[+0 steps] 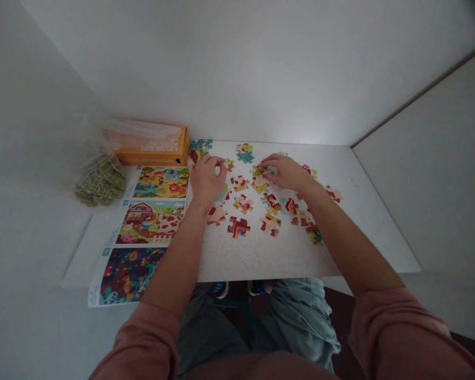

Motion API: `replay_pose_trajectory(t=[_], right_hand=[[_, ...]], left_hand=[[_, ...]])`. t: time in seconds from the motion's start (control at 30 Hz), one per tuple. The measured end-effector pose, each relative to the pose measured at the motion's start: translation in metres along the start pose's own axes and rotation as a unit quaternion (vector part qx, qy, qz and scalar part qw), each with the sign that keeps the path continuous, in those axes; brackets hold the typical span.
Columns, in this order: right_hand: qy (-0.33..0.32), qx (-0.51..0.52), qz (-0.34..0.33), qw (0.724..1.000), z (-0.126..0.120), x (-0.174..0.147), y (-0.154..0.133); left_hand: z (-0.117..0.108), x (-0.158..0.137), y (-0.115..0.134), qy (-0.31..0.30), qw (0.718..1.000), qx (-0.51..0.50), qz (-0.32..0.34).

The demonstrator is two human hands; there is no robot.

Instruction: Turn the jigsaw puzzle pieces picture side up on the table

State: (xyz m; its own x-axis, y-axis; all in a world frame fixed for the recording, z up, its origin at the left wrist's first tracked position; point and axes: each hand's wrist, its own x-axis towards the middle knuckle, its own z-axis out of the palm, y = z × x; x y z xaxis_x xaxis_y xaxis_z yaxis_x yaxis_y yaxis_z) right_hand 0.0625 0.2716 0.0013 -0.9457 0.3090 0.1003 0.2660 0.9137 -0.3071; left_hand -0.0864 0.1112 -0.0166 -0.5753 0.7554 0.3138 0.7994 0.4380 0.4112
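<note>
Near the back of the white table, my right hand (pixel 282 171) is closed, its fingers around a pale green puzzle piece (pixel 271 170). Further left, my left hand (pixel 206 180) has its thumb and forefinger curled together, and what lies between them cannot be made out. A small puzzle piece (pixel 230 165) lies right at those fingertips. Joined pieces with a teal part (pixel 245 153) lie between the hands, towards the wall. Loose pieces are spread below, among them a cow-patterned piece (pixel 239 183), a dark red piece (pixel 238 227) and a pink piece (pixel 269 225).
A picture sheet (pixel 150 221) with three printed scenes lies along the table's left side, overhanging the front edge. Behind it stands an orange box (pixel 154 158). A clear plastic bag with green-backed pieces (pixel 101 179) is at the far left. White walls (pixel 261 68) enclose the back and sides.
</note>
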Motion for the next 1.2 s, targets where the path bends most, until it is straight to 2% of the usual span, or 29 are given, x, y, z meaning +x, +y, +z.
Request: replay_pose_trajectory(t=[0.17,0.23,0.3,0.43,0.53,0.67,0.73,0.87,0.97,1.03,1.1,1.2], right_hand=[[0.06,-0.042,0.121,0.99,0.021,0.032,0.003],[0.066,-0.06,0.144,0.986,0.03,0.047,0.004],[0.05,-0.061,0.149,0.986,0.035,0.059,0.005],[-0.064,-0.016,0.125,0.99,0.033,0.072,0.01],[-0.043,0.004,0.119,0.992,0.027,0.069,0.012],[0.048,-0.036,0.107,0.992,0.019,0.056,0.013],[0.072,-0.076,0.099,0.99,0.016,0.049,0.013],[0.016,-0.136,0.049,0.989,0.007,0.029,0.007],[0.027,-0.15,0.026,0.988,-0.006,0.001,0.002],[0.055,-0.141,0.041,0.988,-0.015,-0.024,0.001],[0.085,-0.13,0.083,0.984,-0.021,-0.049,0.001],[0.09,-0.104,0.11,0.984,-0.02,-0.074,-0.002]], left_hand=[[-0.002,0.001,-0.015,0.068,0.995,0.003,-0.071],[-0.001,0.0,-0.019,0.081,0.993,0.01,-0.089],[0.001,-0.001,-0.021,0.079,0.993,0.013,-0.091],[0.007,-0.003,-0.023,0.048,0.996,0.01,-0.079],[0.009,-0.004,-0.023,0.03,0.997,0.007,-0.075],[0.008,-0.006,-0.018,0.013,0.998,0.023,-0.062],[0.006,-0.007,-0.016,-0.001,0.998,0.038,-0.057],[0.004,-0.005,-0.015,-0.02,0.997,0.05,-0.053],[0.005,-0.003,-0.017,-0.013,0.998,0.048,-0.041],[0.007,-0.002,-0.019,-0.005,0.998,0.049,-0.031],[0.009,-0.002,-0.019,0.001,0.998,0.053,-0.025],[0.011,-0.002,-0.017,0.006,0.998,0.061,-0.014]])
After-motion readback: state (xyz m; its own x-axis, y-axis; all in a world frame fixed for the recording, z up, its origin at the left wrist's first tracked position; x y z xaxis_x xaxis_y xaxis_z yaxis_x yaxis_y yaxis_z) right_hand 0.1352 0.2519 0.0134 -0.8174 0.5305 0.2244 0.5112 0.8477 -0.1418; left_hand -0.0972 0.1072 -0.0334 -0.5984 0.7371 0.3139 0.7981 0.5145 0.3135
